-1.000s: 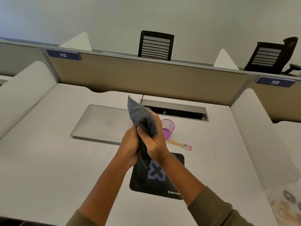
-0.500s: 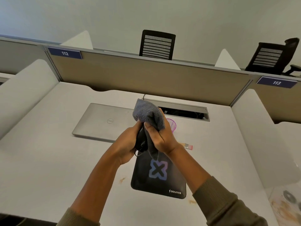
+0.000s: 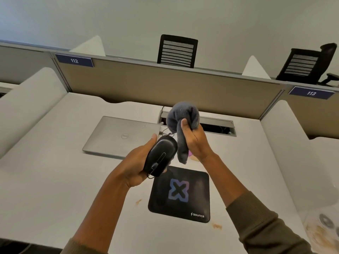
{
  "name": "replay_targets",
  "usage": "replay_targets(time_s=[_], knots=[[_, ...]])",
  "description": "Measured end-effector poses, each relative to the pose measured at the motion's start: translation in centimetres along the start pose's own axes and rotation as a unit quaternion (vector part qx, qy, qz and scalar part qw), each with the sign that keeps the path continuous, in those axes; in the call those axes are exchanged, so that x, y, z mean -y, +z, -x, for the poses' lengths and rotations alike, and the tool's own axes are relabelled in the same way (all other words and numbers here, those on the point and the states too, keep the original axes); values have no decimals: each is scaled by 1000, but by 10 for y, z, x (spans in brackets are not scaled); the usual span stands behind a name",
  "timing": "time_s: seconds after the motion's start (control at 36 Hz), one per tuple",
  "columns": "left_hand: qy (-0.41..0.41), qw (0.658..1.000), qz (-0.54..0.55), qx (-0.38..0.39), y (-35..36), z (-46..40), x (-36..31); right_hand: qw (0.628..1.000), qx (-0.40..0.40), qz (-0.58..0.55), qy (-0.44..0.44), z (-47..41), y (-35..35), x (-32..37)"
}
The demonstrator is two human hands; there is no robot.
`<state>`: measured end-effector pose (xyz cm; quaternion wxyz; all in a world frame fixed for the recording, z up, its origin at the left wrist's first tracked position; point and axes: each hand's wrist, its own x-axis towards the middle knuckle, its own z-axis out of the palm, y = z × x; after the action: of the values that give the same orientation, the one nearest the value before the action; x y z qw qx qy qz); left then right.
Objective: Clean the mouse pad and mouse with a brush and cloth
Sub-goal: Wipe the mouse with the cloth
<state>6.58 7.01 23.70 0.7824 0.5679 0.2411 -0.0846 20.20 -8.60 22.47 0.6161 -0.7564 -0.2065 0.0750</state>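
L hand (image 3: 136, 163) grips mouse (image 3: 160, 155), long axis toward tabletop's (image 3: 45, 180) far edge; R hand (image 3: 195, 142) grips cloth (image 3: 183, 125) just beside it.

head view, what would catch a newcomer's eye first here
First the two hands raised over the desk: the left hand grips a black mouse, the right hand clutches a grey cloth beside it. Below them lies a black mouse pad with a blue X, and behind the left hand a closed silver laptop.
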Motion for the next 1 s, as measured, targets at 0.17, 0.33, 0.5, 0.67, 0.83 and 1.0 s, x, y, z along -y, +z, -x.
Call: replay_targets(time_s=[0.17, 0.33, 0.5, 0.67, 0.83, 1.0], knots=[[4, 999, 38, -5, -5, -1, 1, 996, -33, -75, 28, 6, -8, 4], [22, 998, 55, -34, -8, -4, 1, 996, -15, -85, 0, 19, -12, 12], [37, 996, 26, -73, 1, -6, 3, 988, 90, 51, -117, 40, 10, 28], [39, 994, 27, -96, -1, -8, 3, 973, 114, 161, -119, 55, 27, 14], [86, 993, 40, -66, -2, -12, 6, 933, 160, 259, -194, 73, 35, 28], [86, 993, 56, -59, -3, -5, 7, 915, 174, 287, -226, 75, 32, 26]])
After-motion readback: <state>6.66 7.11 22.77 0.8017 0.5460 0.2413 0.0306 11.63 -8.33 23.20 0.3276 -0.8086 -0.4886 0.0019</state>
